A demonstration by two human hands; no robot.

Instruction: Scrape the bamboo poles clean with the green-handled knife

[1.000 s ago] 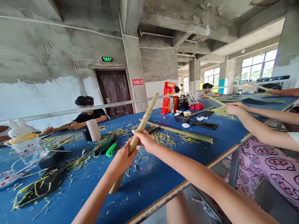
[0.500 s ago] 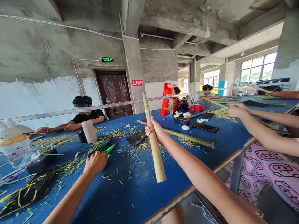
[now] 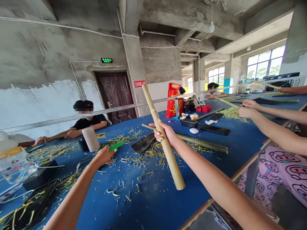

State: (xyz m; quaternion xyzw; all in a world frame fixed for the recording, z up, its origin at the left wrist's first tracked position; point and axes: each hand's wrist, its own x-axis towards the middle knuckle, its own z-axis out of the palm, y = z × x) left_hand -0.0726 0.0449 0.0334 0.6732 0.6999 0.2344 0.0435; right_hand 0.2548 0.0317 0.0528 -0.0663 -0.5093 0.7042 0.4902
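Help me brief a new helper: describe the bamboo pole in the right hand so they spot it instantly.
At the long blue-topped table, find the person's right hand. It grips a pale, thick bamboo pole held up at a slant. The slimmer, greener bamboo behind it lies flat on the table.

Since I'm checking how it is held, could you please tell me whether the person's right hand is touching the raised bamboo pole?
Touching: the head view shows the right hand in a closed grip around the bamboo pole.
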